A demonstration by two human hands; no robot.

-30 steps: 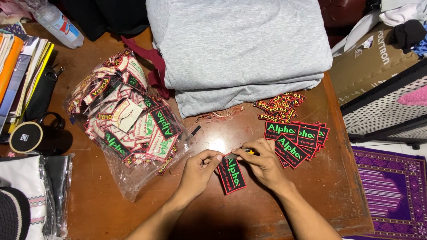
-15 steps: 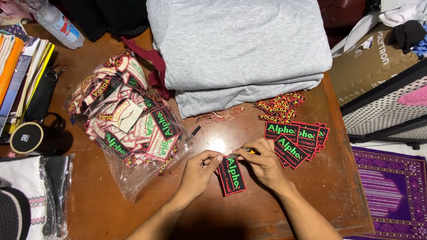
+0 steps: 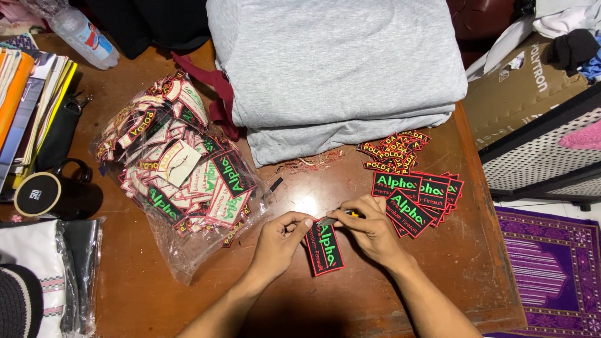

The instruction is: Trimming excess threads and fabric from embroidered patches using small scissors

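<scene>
Near the front edge of the brown wooden table [image 3: 156,300], a little right of its middle, lies a black rectangular embroidered patch with a red border and green lettering [image 3: 325,249], set on end with its long side running toward the person. The left hand [image 3: 280,241] rests on the wood at the patch's left, fingers curled, thumb and forefinger pinching its upper edge. The right hand [image 3: 370,230] meets it from the other side, fingers pressed together around a small blade tool with a yellow tip [image 3: 338,218], held at the patch's top edge; how much of the tool touches the cloth cannot be told.

Just right of the right hand, a fanned stack of matching black patches with green lettering [image 3: 418,195] lies toward the table's right edge. Behind that stack sits a small heap of narrow black patches with yellow and red lettering [image 3: 394,149]. Loose red and yellow thread trimmings [image 3: 313,161] lie scattered between that heap and a folded pile of grey knit fabric [image 3: 335,69], which covers the back of the table.

Left of the hands, a clear plastic bag crammed with mixed patches [image 3: 181,178] spreads across the middle. At the left edge stands a black mug [image 3: 53,195], with upright books [image 3: 31,106] behind it and a clear plastic water bottle [image 3: 81,36] at the back left corner.
</scene>
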